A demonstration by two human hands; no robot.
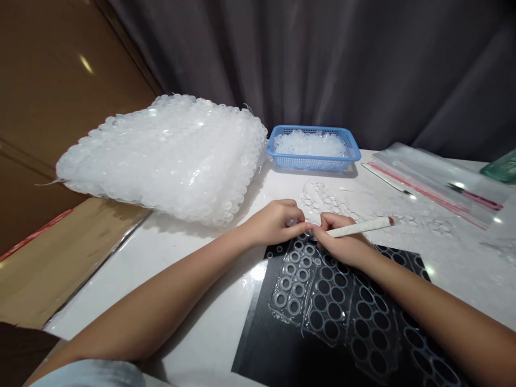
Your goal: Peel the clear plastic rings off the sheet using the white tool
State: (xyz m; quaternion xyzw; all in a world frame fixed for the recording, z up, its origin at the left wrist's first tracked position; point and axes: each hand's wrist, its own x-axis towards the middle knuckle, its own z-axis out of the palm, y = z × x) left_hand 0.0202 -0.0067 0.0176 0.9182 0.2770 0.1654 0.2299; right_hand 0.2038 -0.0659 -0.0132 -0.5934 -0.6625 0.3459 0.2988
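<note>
My right hand [342, 242] grips a white pen-shaped tool [363, 227] with a red end; its tip is hidden by the fingers. Close against it, my left hand [280, 221] is closed in a pinch, and what lies between its fingers cannot be made out. Both hands meet over the far edge of a black mat [258, 344]. Below them a clear molded sheet [298, 287] with rows of translucent rings lies on the mat. To its right are further clear sheets [332, 301] with round openings, partly under my right forearm.
A big clear bag of translucent rings [173, 156] stands at left, beside brown cardboard [72, 258]. Behind the hands sits a blue basket [310, 164] of small rings. Clear scraps [443, 228], zip bags [427, 177] and a pink-handled tool [479, 198] lie at right.
</note>
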